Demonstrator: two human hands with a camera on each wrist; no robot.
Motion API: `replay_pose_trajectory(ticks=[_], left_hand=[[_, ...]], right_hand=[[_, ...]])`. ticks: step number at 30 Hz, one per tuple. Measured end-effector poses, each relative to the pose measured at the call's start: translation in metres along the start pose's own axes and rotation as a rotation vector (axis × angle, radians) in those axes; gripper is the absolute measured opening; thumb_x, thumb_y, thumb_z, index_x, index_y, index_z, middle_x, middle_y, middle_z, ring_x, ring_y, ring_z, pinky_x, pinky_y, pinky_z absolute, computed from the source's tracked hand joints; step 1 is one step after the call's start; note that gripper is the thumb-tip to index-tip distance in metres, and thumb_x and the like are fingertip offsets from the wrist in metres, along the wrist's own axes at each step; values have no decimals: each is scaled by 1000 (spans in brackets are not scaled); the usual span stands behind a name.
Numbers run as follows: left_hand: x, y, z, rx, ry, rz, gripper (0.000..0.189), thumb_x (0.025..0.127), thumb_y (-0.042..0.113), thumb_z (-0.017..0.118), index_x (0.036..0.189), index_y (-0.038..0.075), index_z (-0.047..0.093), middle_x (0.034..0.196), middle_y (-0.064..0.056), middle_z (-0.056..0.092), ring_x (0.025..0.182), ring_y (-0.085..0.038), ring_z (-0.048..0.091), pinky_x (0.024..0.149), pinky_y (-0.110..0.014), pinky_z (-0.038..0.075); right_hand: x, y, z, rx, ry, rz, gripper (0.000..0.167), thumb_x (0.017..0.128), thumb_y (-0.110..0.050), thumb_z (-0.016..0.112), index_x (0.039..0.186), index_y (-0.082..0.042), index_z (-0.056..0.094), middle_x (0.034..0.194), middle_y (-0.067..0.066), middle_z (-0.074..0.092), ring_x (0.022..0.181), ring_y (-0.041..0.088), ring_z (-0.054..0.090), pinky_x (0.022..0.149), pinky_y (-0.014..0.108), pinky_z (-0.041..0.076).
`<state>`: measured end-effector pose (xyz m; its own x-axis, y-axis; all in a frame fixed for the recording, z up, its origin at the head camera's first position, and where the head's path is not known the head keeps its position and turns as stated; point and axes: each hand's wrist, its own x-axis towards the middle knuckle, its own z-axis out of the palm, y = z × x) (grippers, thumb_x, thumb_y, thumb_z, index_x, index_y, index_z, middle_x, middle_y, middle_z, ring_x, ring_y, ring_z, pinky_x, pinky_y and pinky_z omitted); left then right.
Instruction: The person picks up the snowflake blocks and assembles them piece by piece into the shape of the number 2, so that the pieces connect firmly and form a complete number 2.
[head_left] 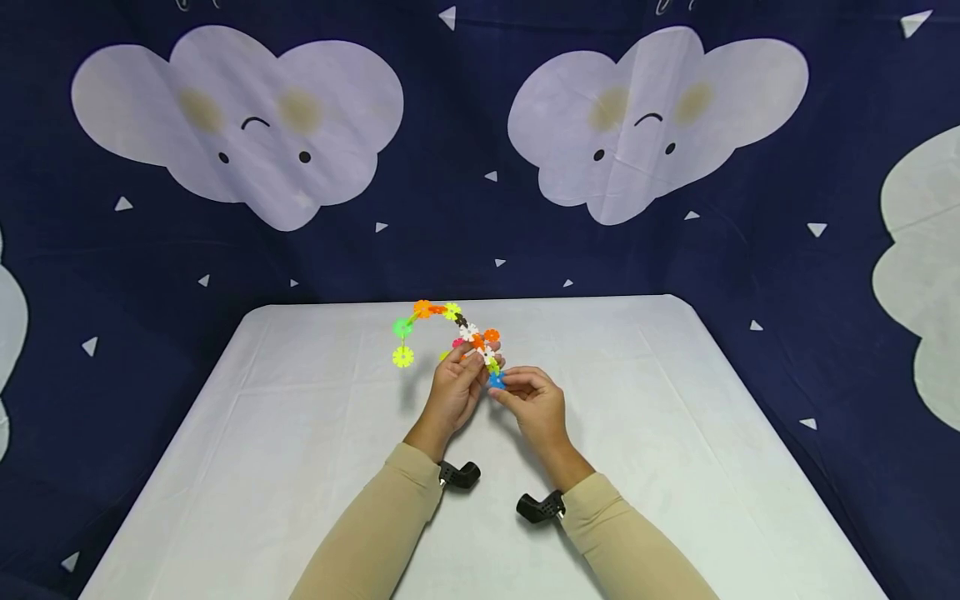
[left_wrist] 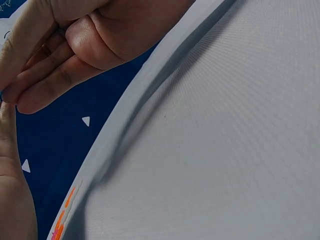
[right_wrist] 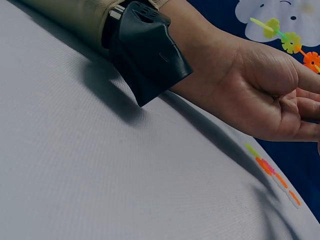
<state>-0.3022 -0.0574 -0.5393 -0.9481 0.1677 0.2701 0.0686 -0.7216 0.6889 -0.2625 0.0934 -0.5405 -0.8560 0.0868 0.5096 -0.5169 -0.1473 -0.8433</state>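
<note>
My left hand (head_left: 453, 387) holds a curved chain of flower-shaped plastic interlocking discs. The chain arches up and left through white, dark, yellow and orange discs to a green disc (head_left: 402, 327) and a yellow disc (head_left: 402, 357) at its loose end. A blue disc (head_left: 497, 380) sits at the near end, pinched between the thumb and fingers of my right hand (head_left: 536, 404). In the right wrist view, part of the chain (right_wrist: 290, 44) shows behind my left hand (right_wrist: 260, 90). My right hand (left_wrist: 85, 45) appears at top left in the left wrist view; its fingertips partly hide the contact.
Loose orange, pink and yellow-green pieces (right_wrist: 267, 167) lie flat on the white-covered table (head_left: 300, 467) beyond the hands. Each wrist carries a black camera (head_left: 459, 475). A dark blue cloth (head_left: 450, 250) with clouds and triangles hangs behind the table.
</note>
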Motion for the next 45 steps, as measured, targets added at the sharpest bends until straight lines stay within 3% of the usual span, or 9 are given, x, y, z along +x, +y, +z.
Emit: replay_pose_trajectory(ticks=[18,22,26,29,35,40,45], left_hand=[[0,-2,1,28,-44,17,49,111,-1,49,149,-23,26,132,-22,67,108,-25,72,105,-36,53],[0,-2,1,42,-34,9,45,111,-1,49,149,-19,33,134,-24,66,109,-25,72,104,-35,53],[-1,-2,2,58,3,-4,43,111,-1,51,149,-14,35,131,-26,67,107,-26,73,103,-35,54],[-2,-2,2,95,38,-8,46,110,-1,51,150,-15,33,125,-22,70,105,-23,73,101,-32,55],[-2,-3,3,288,105,18,45,109,-2,55,148,-20,42,110,-7,65,95,-12,68,92,-26,58],[-3,-4,5,404,133,52,41,106,-1,61,142,-19,52,113,-13,71,95,-14,71,92,-29,59],[-4,-4,6,407,116,72,38,100,-6,68,135,-19,58,111,-9,73,99,-14,69,88,-24,59]], right_hand=[[-2,2,-1,4,20,-13,23,75,24,83,93,18,70,108,35,62,89,16,70,78,23,61],[-2,3,1,-10,39,-40,24,73,25,84,92,18,70,106,36,61,90,15,70,78,23,61],[-2,3,3,-56,47,-86,26,71,26,84,90,20,68,105,37,62,90,16,69,78,24,62],[-2,3,4,-105,52,-123,26,69,28,84,89,20,69,104,37,62,87,25,69,78,27,63],[-3,-11,9,-205,70,-195,27,69,27,85,90,19,70,100,36,63,78,47,66,75,37,64],[-4,-23,14,-308,86,-317,28,65,25,89,85,15,71,93,30,65,73,43,68,71,29,63],[-4,-21,15,-387,113,-425,32,61,23,92,83,12,72,90,25,66,67,38,69,66,23,60]])
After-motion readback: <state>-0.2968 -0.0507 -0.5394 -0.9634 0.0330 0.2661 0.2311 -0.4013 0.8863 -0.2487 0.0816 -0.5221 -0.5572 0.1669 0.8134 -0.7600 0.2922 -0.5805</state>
